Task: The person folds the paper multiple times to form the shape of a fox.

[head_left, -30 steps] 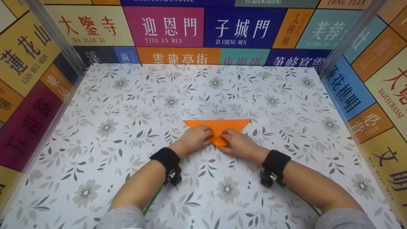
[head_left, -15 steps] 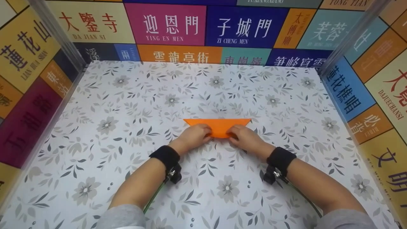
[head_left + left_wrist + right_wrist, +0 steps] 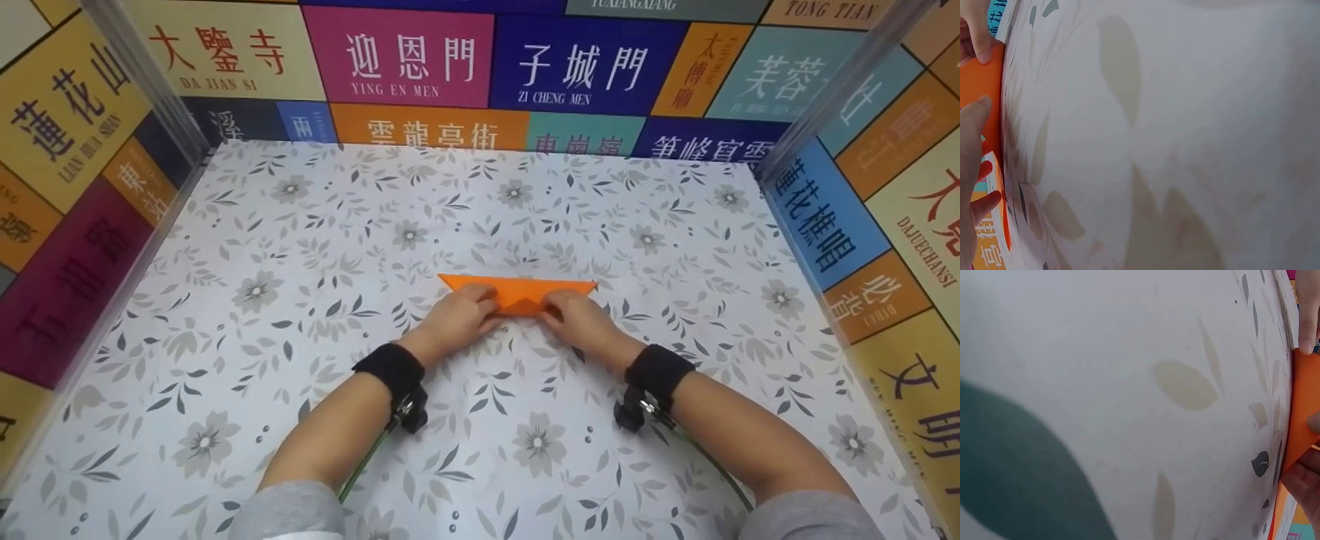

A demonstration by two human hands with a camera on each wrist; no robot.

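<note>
Under both hands spreads a white tabletop [image 3: 480, 225] printed with grey flowers and leaves. Beyond the hands, its far edge meets a back wall [image 3: 416, 60] of coloured panels lettered in Chinese characters; similar side walls rise well out to the left of the left hand [image 3: 461, 319] and to the right of the right hand [image 3: 585, 319]. A folded orange paper [image 3: 521, 289] lies between the two hands, its pointed ends reaching out past the fingers on the far side. The left hand pinches its left part, thumb on the near face and fingers behind; the right hand pinches the right part likewise. Behind each hand sits a black wristband [image 3: 392, 371] with a small camera [image 3: 411, 411], and the forearms angle inward from grey sleeves [image 3: 289, 514].
</note>
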